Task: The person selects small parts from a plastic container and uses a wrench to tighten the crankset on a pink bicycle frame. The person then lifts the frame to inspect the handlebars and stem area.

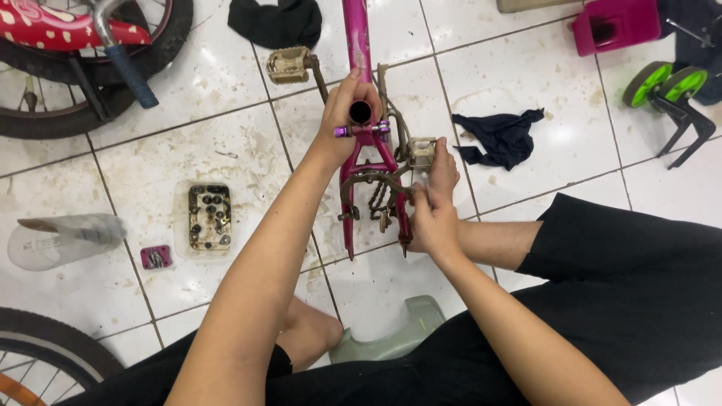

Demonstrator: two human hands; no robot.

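A magenta bicycle frame (358, 34) stands upright on the tiled floor in front of me. My left hand (347, 105) grips it at the open seat tube, by the purple clamp (342, 131). My right hand (432, 203) is closed on the right rear stay beside the brake caliper (368, 184) and a hanging rusty chain (378, 201). A worn pedal (420, 153) sits just above that hand; another pedal (289, 64) sticks out at the left.
A tray of bolts and nuts (209, 216), a small pink box (156, 257) and a clear plastic jug (60, 239) lie left. Black rags (502, 137), green training wheels (665, 83), a red bicycle (60, 45) and a wheel (37, 353) surround me.
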